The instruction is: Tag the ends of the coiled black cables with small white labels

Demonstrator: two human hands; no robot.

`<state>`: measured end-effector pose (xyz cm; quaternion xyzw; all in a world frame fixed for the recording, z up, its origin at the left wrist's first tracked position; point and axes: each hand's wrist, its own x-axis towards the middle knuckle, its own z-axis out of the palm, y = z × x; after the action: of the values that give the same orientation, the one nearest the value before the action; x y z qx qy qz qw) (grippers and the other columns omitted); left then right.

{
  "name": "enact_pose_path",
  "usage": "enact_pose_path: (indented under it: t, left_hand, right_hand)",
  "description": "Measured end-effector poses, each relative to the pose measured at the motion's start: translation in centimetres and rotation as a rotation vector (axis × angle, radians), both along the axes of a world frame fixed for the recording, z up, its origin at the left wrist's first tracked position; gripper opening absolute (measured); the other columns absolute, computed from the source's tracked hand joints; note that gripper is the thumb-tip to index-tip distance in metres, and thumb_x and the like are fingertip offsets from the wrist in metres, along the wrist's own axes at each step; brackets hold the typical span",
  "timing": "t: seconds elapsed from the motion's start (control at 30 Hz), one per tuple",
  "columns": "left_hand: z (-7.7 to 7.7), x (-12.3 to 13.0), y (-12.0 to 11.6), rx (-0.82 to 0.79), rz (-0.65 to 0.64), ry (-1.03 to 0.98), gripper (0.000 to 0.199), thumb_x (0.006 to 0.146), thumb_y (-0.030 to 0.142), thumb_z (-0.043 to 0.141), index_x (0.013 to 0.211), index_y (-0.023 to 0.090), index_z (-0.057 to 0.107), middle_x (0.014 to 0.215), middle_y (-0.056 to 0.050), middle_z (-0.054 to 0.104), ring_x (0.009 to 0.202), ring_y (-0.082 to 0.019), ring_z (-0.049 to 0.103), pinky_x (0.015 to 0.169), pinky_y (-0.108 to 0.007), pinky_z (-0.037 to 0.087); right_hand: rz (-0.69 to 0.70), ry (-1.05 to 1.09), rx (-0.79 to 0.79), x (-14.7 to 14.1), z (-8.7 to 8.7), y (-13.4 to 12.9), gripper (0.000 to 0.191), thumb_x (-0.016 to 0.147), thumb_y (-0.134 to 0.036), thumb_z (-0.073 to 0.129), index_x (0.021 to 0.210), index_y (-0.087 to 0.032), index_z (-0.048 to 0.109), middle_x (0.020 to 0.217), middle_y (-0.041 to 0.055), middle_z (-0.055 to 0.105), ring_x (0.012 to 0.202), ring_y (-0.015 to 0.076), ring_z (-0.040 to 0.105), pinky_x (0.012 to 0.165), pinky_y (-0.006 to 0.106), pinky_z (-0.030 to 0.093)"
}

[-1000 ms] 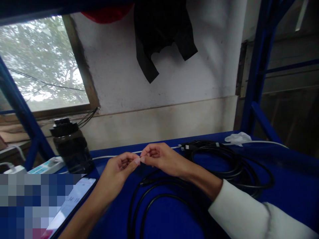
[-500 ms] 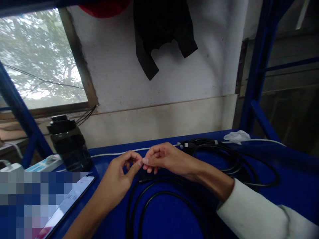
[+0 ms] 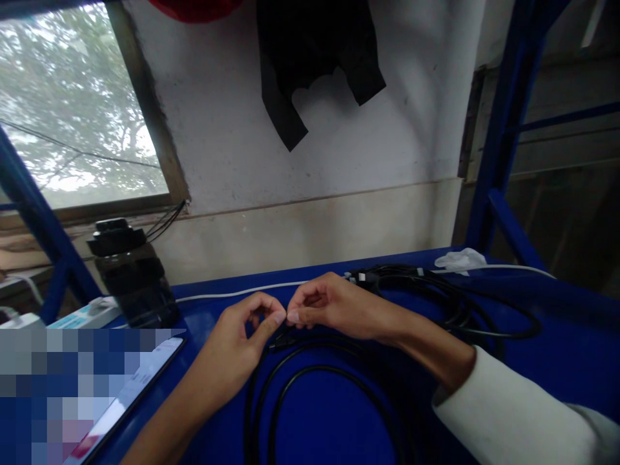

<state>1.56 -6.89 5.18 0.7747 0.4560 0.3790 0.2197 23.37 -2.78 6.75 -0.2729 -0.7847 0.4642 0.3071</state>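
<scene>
My left hand [image 3: 249, 329] is closed in a pinch, thumb against forefinger, at the middle of the view. Facing it, my right hand [image 3: 334, 307] pinches too, its fingertips close beside those of the left. Whatever lies between the fingertips is too small to make out. Just below both hands, a coiled black cable [image 3: 314, 369] rests on the blue surface [image 3: 334, 413], with one end near the left fingers. Behind my right wrist lies a second bundle of black cables [image 3: 455, 297] with small pale tags or connectors.
A dark bottle [image 3: 133, 278] stands at the left, beside a white power strip [image 3: 90, 313] and a phone [image 3: 130, 394]. A white cable [image 3: 232, 295] runs along the back edge. Crumpled white plastic [image 3: 460, 259] lies at the back right. Blue frame posts [image 3: 504, 129] rise at the sides.
Both hands have shifted slightly right. The right fingers have become more closed, and the fingertips have drawn slightly apart. The view has moved a little.
</scene>
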Motion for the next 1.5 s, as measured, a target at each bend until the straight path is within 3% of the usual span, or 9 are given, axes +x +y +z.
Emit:
enact_pose_path:
  t: [0.2,0.3,0.4,0.67,0.9,1.07,1.27,1.5]
  left_hand:
    - [-0.1,0.3,-0.3,-0.039,0.005,0.015,0.03,0.099,0.051,0.061,0.104,0.023,0.072,0.097,-0.004,0.073,0.088,-0.023,0.062,0.081,-0.035,0.045]
    - [-0.4,0.3,-0.7,-0.1,0.018,0.079,0.051,0.082,0.058,0.082,0.119,0.025,0.068,0.111,-0.005,0.072,0.102,-0.027,0.063,0.09,-0.037,0.046]
    - [-0.8,0.2,-0.9,-0.123,-0.01,0.189,0.066,0.067,0.058,0.093,0.119,0.027,0.068,0.117,-0.005,0.07,0.109,-0.029,0.062,0.094,-0.038,0.046]
    - [-0.6,0.6,-0.5,-0.003,-0.099,0.309,0.016,0.096,0.035,0.07,0.109,0.028,0.074,0.108,-0.002,0.072,0.103,-0.024,0.065,0.092,-0.036,0.047]
    - [-1.8,0.8,-0.5,0.039,-0.128,0.373,0.014,0.104,0.036,0.058,0.111,0.026,0.066,0.113,-0.004,0.066,0.109,-0.025,0.062,0.097,-0.038,0.046]
    - [-2.4,0.7,-0.3,0.067,-0.109,0.413,0.016,0.106,0.037,0.055,0.113,0.026,0.062,0.114,-0.005,0.064,0.107,-0.025,0.062,0.095,-0.039,0.046]
    - [-2.1,0.7,-0.4,0.114,-0.071,0.405,0.019,0.108,0.036,0.05,0.119,0.027,0.062,0.116,-0.004,0.068,0.112,-0.026,0.064,0.1,-0.041,0.045]
    - [-1.7,1.0,-0.4,0.099,-0.084,0.386,0.015,0.106,0.031,0.053,0.115,0.027,0.065,0.114,-0.004,0.072,0.107,-0.026,0.068,0.095,-0.038,0.048]
  right_hand:
    - [-0.045,-0.02,0.083,0.4,-0.3,0.3,0.016,0.089,-0.03,0.071,0.086,-0.016,0.077,0.082,0.0035,0.074,0.076,0.0177,0.064,0.072,0.029,0.048]
    - [-0.098,-0.035,0.139,1.1,-0.4,0.3,0.017,0.091,-0.031,0.07,0.089,-0.016,0.078,0.084,0.0038,0.075,0.079,0.0194,0.066,0.072,0.03,0.049]
    - [-0.162,-0.087,0.221,2.0,-0.6,-0.2,0.013,0.093,-0.028,0.07,0.09,-0.017,0.078,0.086,0.0036,0.076,0.081,0.0203,0.067,0.073,0.03,0.049]
    - [-0.195,-0.186,0.438,2.2,-1.3,-1.6,0.01,0.092,-0.013,0.072,0.092,-0.021,0.078,0.095,0.0016,0.077,0.091,0.0201,0.069,0.086,0.031,0.049]
    - [-0.142,-0.205,0.524,1.8,-2.2,-1.6,0.011,0.092,-0.012,0.072,0.094,-0.022,0.077,0.099,0.0023,0.078,0.093,0.0211,0.071,0.087,0.031,0.05]
    - [-0.184,-0.243,0.586,1.8,-2.2,-1.7,0.01,0.091,-0.013,0.071,0.093,-0.022,0.076,0.099,0.0041,0.077,0.093,0.0228,0.07,0.084,0.032,0.05]
    - [-0.224,-0.291,0.599,1.8,-2.3,-1.7,0.014,0.093,-0.014,0.069,0.1,-0.023,0.077,0.098,0.0032,0.078,0.09,0.0218,0.071,0.083,0.031,0.05]
    - [-0.182,-0.246,0.573,1.8,-2.3,-1.4,0.009,0.095,-0.018,0.072,0.1,-0.022,0.079,0.098,0.0036,0.079,0.091,0.022,0.071,0.085,0.032,0.05]
